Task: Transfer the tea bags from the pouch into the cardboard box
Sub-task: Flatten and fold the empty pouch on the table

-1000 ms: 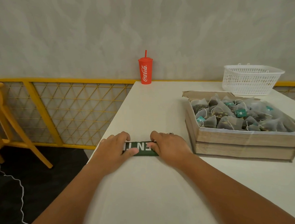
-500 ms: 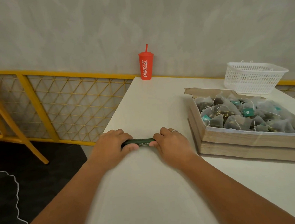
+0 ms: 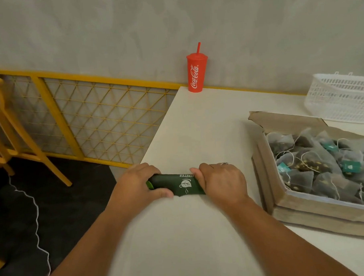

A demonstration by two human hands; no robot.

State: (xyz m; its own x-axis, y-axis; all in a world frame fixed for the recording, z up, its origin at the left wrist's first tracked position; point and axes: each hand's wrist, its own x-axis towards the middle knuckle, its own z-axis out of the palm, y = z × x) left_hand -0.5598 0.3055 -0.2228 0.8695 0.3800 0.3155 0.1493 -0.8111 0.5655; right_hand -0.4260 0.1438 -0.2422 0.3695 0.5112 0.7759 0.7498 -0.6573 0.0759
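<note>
Both hands meet on a dark green pouch that lies close to the left edge of the white table, across the line of sight. It is flattened into a narrow band; whether it is folded or rolled I cannot tell. The left hand grips the pouch's left end, with its fingers curled over the top and its thumb stretched along the near edge, pressing against the green material. The right hand grips the right end the same way: its knuckles are bent over the far side and its thumb is tucked at the near side. Between the two hands a short stretch of the pouch shows, with a white leaf mark and white lettering. To the right of the hands and apart from them sits the cardboard box, open at the top. It holds a heap of mesh tea bags with strings and teal tags. Behind the box, at the table's far edge, stands a white basket. A red cup with a straw stands at the far left corner of the table, against the wall. Beyond the left edge are a yellow railing, a wooden chair and a white cord on the dark floor.
</note>
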